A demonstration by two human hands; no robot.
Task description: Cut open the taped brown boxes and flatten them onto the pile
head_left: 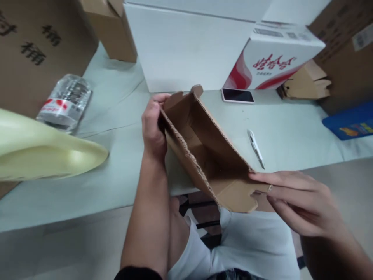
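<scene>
A narrow brown cardboard box [189,155] is tilted over the table's front edge, its open top facing me and its inside bare. One long rim looks ragged, as if cut. My left hand [154,120] grips the box's far left end, fingers partly hidden behind the wall. At the near right end, my right hand [303,198] pinches a flap between thumb and fingers. To the right of the box, a white utility knife [256,149] lies on the table with its blade tip towards me.
On the pale green tablecloth [116,144] stand a large white carton [189,50] and a red-and-white carton [274,58]. A phone [238,95] lies before them. At left are a plastic bottle [67,102] and a pale yellow curved object [52,149]; a blue item [349,122] is at right.
</scene>
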